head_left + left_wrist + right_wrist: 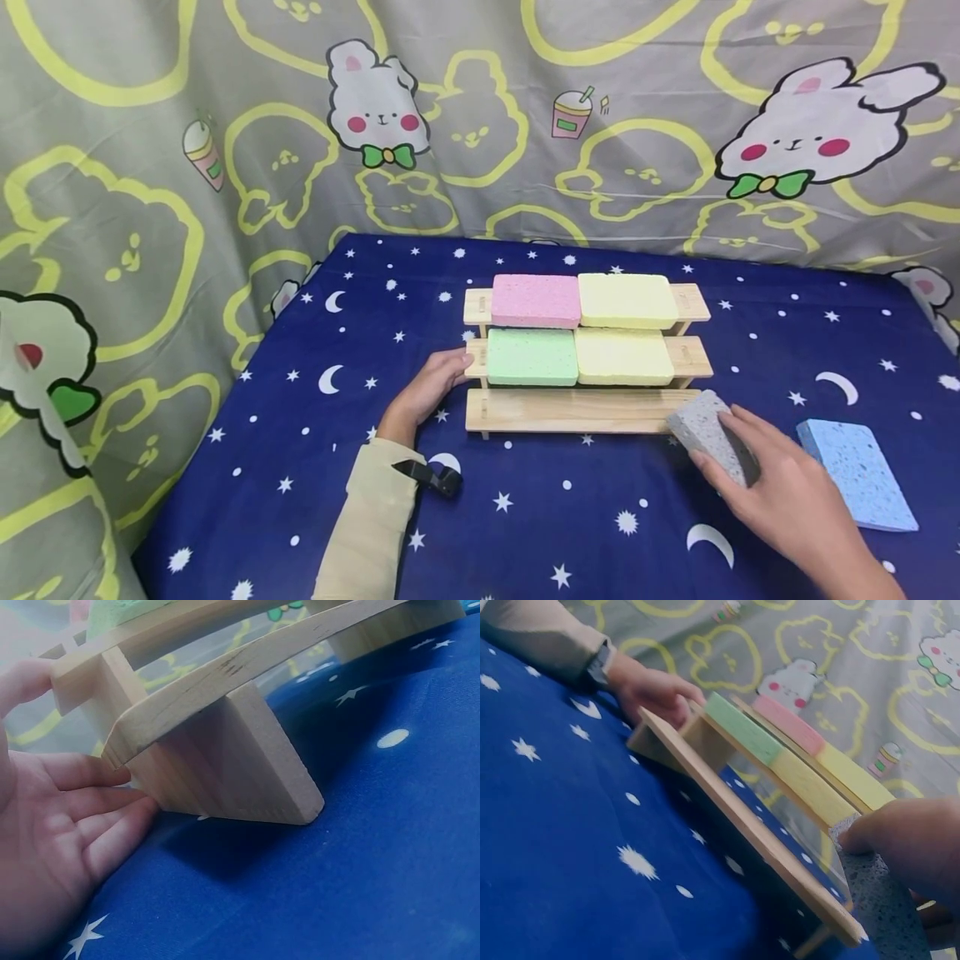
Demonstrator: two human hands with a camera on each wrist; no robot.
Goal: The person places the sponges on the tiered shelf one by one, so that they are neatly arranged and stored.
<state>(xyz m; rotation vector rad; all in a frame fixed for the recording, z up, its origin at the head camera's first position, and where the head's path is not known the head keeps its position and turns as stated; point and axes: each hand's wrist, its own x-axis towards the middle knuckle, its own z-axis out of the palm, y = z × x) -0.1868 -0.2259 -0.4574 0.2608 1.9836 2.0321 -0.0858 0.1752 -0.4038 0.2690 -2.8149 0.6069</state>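
Note:
A three-tier wooden rack stands on the star-patterned cloth. On its top tier lie a pink sponge and a yellow sponge; the middle tier bears a green sponge and a second yellow sponge. Nothing lies on the lowest tier. My left hand touches the rack's left end, its fingers fairly straight against the wood. My right hand grips a grey speckled sponge, tilted over the lowest tier's right end. Beside that hand lies a blue sponge.
Dark blue cloth with white stars and moons covers the table. Behind and to the left hangs a grey curtain with rabbit prints. A black strap with a small device circles the left sleeve's cuff.

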